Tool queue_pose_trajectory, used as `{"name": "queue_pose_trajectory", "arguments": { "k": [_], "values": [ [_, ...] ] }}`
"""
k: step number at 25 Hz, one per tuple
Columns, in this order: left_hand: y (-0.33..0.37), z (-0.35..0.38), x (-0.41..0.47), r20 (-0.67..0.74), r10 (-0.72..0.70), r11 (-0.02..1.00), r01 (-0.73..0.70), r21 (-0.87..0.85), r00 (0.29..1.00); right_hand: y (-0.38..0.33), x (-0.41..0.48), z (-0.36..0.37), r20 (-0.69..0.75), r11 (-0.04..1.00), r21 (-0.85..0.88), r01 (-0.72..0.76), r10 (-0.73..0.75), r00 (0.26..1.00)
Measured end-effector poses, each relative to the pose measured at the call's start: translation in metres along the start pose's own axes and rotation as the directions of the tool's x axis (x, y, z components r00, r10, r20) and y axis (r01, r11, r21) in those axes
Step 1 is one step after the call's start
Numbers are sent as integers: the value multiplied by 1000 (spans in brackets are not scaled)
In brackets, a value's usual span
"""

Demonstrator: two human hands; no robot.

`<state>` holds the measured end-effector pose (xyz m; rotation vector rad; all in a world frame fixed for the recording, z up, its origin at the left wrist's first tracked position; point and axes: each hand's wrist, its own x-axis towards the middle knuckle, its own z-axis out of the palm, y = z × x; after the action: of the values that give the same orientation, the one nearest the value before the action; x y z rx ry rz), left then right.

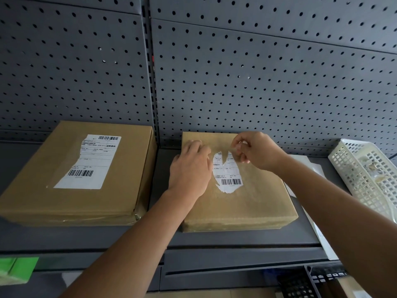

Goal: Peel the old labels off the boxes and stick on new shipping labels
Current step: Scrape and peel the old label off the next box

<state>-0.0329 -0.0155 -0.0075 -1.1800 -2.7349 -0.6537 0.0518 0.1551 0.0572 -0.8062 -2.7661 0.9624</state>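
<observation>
The flat brown cardboard box (pixel 247 203) lies at the middle of the dark grey metal shelf (pixel 129 237), its far edge near the perforated grey back panel (pixel 257 72). The torn white paper label (pixel 227 175) on its top looks thin and brittle, likely to come off in slivers rather than whole; best taken at a loose torn edge and pulled low and slowly. The right hand (pixel 257 151) pinches a lifted strip at the label's far edge, fingers curled on it. The left hand (pixel 191 166) lies flat, fingers straight, on the lid just left of the label; the box seems light enough to slide otherwise. A second brown cardboard box (pixel 64 201) with a fuller white label (pixel 92 162) sits toward the shelf's left end. A white plastic lattice basket (pixel 365 175) stands at the right end, white sheets (pixel 305 162) beside it; neither seems to hinder the peel
</observation>
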Motion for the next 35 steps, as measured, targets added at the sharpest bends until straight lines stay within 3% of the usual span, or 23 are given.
{"name": "queue_pose_trajectory", "arguments": {
  "k": [5,35],
  "values": [
    [-2,4,0,-22,-3,1000,2,-8,1000,3,6,8,14,985,-160,61,-60,998],
    [-4,5,1,-62,34,999,-35,-18,998,16,6,20,-68,977,-165,132,-145,987]
  ]
}}
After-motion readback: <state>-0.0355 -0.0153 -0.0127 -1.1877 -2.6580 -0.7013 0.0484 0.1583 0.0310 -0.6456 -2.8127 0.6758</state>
